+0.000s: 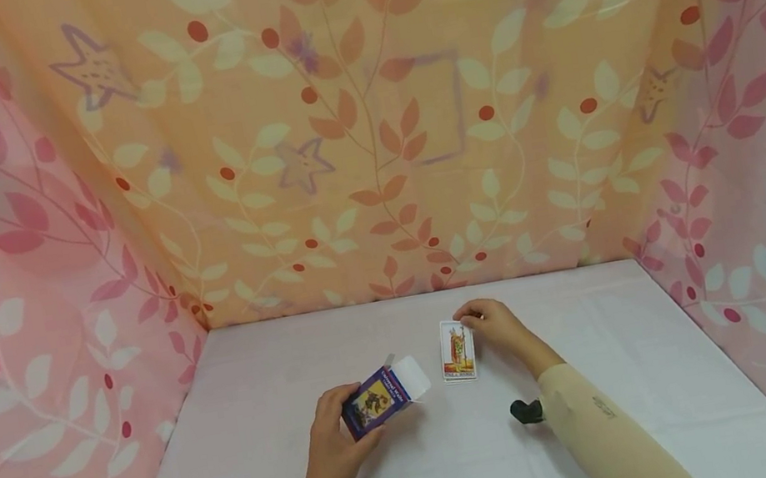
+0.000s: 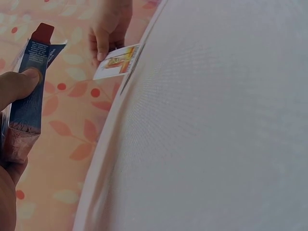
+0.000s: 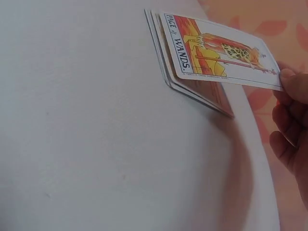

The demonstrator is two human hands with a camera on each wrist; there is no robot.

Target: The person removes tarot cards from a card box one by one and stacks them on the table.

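Note:
In the head view my left hand [image 1: 333, 442] grips a purple-blue tarot card box [image 1: 377, 399], tilted above the table, its white end flap [image 1: 412, 378] standing open. The left wrist view shows the thumb against the box's side [image 2: 30, 91]. To the right, my right hand [image 1: 502, 326] pinches the far end of a Page of Wands tarot card [image 3: 226, 53] between thumb and fingers. That end is raised off a thin stack of cards [image 3: 207, 94] lying on the table. Little of the stack's top shows beneath the card.
A white cloth covers the table [image 1: 253, 464]. Floral curtains hang behind [image 1: 361, 107] and at both sides. A small black object [image 1: 526, 411] sits at the right sleeve's cuff [image 1: 564, 390].

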